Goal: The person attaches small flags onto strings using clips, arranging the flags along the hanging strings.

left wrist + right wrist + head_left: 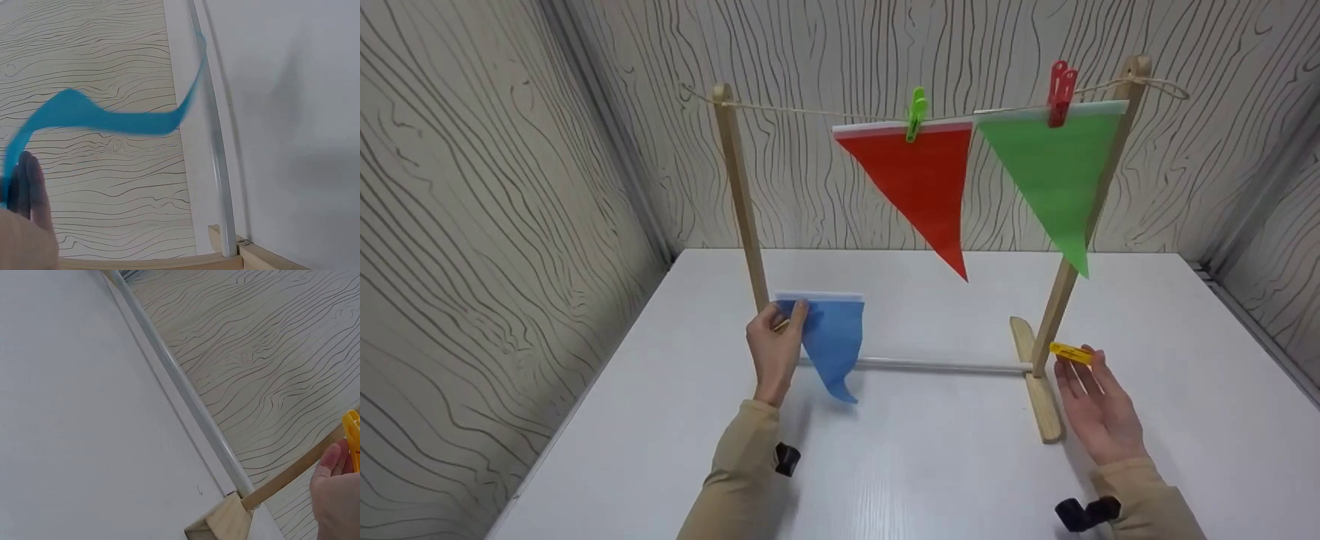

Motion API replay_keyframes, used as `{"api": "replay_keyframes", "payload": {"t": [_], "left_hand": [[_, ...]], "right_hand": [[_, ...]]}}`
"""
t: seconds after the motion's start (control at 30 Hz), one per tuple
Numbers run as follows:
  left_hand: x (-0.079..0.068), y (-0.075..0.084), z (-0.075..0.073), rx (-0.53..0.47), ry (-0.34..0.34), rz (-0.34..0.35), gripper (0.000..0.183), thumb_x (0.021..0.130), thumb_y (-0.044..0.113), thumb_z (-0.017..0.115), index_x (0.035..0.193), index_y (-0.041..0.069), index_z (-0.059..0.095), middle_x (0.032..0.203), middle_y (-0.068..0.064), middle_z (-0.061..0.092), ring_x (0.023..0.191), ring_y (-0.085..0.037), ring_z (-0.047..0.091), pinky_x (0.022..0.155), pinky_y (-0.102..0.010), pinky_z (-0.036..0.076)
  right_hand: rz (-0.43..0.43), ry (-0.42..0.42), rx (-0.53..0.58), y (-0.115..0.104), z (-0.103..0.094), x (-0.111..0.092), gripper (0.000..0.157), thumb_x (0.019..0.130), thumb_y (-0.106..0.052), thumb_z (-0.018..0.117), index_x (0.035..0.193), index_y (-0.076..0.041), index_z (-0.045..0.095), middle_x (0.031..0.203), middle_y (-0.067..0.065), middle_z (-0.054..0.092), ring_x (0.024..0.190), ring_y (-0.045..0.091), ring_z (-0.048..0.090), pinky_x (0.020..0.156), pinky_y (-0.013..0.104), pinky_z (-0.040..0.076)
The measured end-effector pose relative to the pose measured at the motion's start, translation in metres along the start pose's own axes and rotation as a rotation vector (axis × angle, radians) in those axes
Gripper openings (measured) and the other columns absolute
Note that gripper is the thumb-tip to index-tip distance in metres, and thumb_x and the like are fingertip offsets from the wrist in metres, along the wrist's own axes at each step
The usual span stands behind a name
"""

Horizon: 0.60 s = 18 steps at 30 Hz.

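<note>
My left hand (pixel 776 356) pinches a blue triangular pennant (pixel 836 337) between thumb and fingers near its upper left corner. The pennant's white-edged top faces up, and its pointed tip curls below; in the left wrist view the blue pennant (pixel 112 120) looks blurred and bent. My right hand (pixel 1099 416), palm up by the right post, holds a yellow clothespin (pixel 1071 353) with its fingertips. Above both hands runs a string (pixel 791 110). A green clothespin (pixel 916 115) clips a red pennant (pixel 926 169) to it, and a red clothespin (pixel 1060 94) clips a green pennant (pixel 1057 165).
The string spans a left wooden post (pixel 739 180) and a right wooden post (pixel 1057 300), the latter on a wooden foot (pixel 1044 412). A white rod (pixel 937 365) joins the posts low down, over the white table (pixel 900 465). Wood-patterned panels (pixel 832 45) stand behind and beside it.
</note>
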<state>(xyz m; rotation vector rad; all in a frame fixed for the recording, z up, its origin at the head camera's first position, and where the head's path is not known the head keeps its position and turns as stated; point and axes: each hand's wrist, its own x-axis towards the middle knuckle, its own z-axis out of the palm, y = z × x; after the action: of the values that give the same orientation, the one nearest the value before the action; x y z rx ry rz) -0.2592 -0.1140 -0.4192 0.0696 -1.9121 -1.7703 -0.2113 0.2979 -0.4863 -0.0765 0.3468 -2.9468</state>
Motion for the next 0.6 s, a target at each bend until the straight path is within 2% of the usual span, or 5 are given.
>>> {"api": "replay_keyframes", "payload": {"t": [0.13, 0.27, 0.47, 0.6], "left_hand": [[0.0, 0.002, -0.002, -0.036, 0.015, 0.0, 0.021, 0.094, 0.013, 0.069, 0.108, -0.003, 0.073, 0.105, -0.021, 0.076, 0.098, -0.032, 0.076, 0.091, -0.043, 0.06], [0.0, 0.008, -0.003, -0.08, 0.016, -0.035, 0.023, 0.092, 0.012, 0.071, 0.109, -0.002, 0.072, 0.107, -0.021, 0.076, 0.1, -0.031, 0.076, 0.089, -0.042, 0.061], [0.004, 0.019, -0.006, -0.179, 0.027, -0.074, 0.015, 0.089, 0.008, 0.073, 0.096, -0.004, 0.068, 0.103, -0.023, 0.076, 0.099, -0.033, 0.076, 0.085, -0.04, 0.062], [0.006, 0.024, -0.009, -0.193, 0.018, -0.08, 0.017, 0.088, 0.009, 0.074, 0.099, -0.002, 0.068, 0.108, -0.023, 0.075, 0.104, -0.036, 0.074, 0.088, -0.043, 0.06]], "right_hand": [[0.018, -0.004, 0.104, 0.004, 0.004, 0.001, 0.024, 0.106, -0.02, 0.049, 0.125, -0.01, 0.06, 0.129, 0.007, 0.057, 0.123, 0.022, 0.059, 0.119, 0.02, 0.035], [-0.002, 0.0, 0.154, 0.009, 0.009, 0.003, 0.023, 0.106, -0.019, 0.05, 0.123, -0.009, 0.062, 0.127, 0.008, 0.058, 0.122, 0.022, 0.059, 0.12, 0.02, 0.034], [-0.07, 0.105, 0.249, 0.014, 0.02, 0.007, 0.019, 0.102, -0.014, 0.058, 0.121, -0.014, 0.058, 0.12, 0.006, 0.058, 0.117, 0.022, 0.061, 0.12, 0.018, 0.033], [-0.092, 0.17, 0.283, 0.018, 0.03, 0.01, 0.024, 0.099, -0.015, 0.062, 0.121, -0.017, 0.055, 0.118, 0.004, 0.059, 0.116, 0.02, 0.061, 0.12, 0.017, 0.032]]}}
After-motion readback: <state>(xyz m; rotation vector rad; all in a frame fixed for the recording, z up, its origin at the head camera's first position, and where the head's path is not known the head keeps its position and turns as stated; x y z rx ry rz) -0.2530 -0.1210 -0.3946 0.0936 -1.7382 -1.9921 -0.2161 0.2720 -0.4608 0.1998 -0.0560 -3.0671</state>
